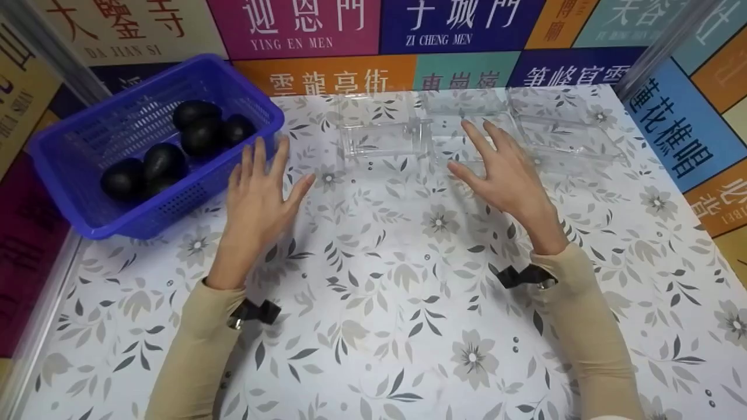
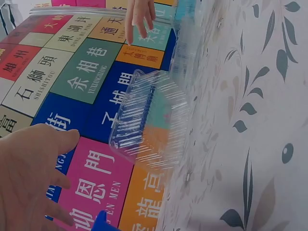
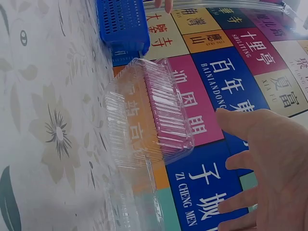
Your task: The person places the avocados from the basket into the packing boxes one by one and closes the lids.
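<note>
My left hand is open, palm down, with its fingers spread beside the near right side of a blue plastic basket. Inside that basket lie several black, smooth, egg-shaped things. My right hand is also open and holds nothing; its fingers overlap the middle clear plastic box in the head view. To the left of it stands another clear plastic box, and a third clear box lies to the right. In the right wrist view the ribbed clear box appears beyond the spread fingers.
A white cloth with grey leaves and flowers covers the table. Behind it rises a colourful wall panel with large characters, and another panel borders the right side. The basket fills the back left corner.
</note>
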`<state>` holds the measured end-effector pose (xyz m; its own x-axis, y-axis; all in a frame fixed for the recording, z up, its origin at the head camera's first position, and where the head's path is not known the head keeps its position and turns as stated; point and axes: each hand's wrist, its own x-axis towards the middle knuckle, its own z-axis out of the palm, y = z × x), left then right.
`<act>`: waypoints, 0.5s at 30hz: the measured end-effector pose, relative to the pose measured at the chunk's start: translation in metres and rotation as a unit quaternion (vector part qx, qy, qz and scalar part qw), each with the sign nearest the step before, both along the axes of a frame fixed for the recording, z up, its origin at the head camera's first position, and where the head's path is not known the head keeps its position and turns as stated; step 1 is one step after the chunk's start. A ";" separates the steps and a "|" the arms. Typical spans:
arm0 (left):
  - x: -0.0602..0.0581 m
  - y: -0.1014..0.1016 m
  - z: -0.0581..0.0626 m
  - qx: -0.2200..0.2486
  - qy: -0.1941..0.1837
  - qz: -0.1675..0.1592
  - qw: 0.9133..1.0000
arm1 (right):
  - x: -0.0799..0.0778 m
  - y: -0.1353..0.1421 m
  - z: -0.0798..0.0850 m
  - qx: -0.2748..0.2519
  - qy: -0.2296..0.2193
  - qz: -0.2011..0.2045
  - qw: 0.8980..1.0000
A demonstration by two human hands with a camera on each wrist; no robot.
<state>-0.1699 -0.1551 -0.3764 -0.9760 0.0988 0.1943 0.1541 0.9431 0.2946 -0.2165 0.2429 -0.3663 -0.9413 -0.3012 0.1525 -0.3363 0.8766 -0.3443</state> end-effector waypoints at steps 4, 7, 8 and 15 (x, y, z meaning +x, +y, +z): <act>-0.004 0.006 -0.002 0.015 0.007 -0.005 1.000 | -0.003 -0.002 -0.002 -0.010 0.002 0.002 1.000; -0.007 0.011 -0.003 0.023 0.017 -0.008 1.000 | -0.007 -0.003 -0.003 -0.018 0.004 0.003 1.000; -0.009 0.013 -0.003 0.026 0.019 -0.008 0.999 | -0.009 -0.004 -0.004 -0.021 0.005 0.004 1.000; -0.024 0.025 -0.005 0.051 0.008 -0.009 0.999 | -0.021 -0.011 -0.007 -0.070 0.008 0.002 0.998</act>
